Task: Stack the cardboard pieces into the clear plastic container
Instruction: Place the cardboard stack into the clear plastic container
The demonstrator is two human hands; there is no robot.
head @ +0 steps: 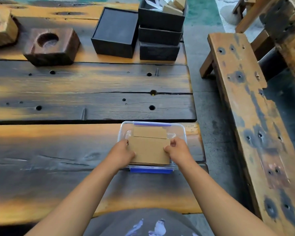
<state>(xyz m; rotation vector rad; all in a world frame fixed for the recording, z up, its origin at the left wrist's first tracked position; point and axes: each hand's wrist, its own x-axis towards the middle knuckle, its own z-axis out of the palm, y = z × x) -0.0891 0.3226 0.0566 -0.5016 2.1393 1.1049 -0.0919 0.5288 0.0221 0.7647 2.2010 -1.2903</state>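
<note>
We held a cardboard piece (149, 152) with both hands, left hand (124, 153) and right hand (178, 150) gripping its sides, over the clear container (181, 132) at the bench's (58, 142) near right edge.

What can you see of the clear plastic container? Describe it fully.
The clear plastic container is a rectangular see-through tub with rounded corners and blue clips on its near and far edges. It sits open, no lid on, at the wooden table's right end. Cardboard pieces rest across it, held at each side by the left hand and right hand.
</note>
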